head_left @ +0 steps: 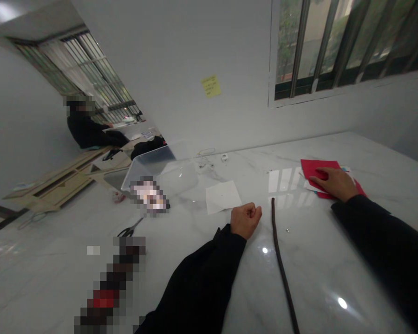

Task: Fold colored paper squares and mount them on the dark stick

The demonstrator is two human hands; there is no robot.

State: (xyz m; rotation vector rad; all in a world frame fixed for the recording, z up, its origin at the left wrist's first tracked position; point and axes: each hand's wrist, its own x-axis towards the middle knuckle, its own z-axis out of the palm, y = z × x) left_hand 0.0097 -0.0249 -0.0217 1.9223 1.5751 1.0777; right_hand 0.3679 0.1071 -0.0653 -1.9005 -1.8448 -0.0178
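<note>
A pale wall (244,120) rises behind a white, marbled table (251,297) whose glossy top mirrors the light. A barred window (320,46) sits at the far right of the wall; far left, a person in dark clothes (87,127) sits beside another window. A clear plastic bin (151,160) stands on the table's far left side. A thin, dark brown rod or cord (277,241) runs from the near edge toward the middle, between the two hands. On the right, the right hand (334,183) is partly open, palm down and fingers loosely bent, resting on a small pile of red and white papers (320,164). The left hand (244,220) is curled into a loose fist at the near right corner of a white sheet (223,195); whether anything is inside it cannot be told. Black-handled scissors (126,231) lie left, and a tiny ring-like piece (287,230) lies just right of the rod.
</note>
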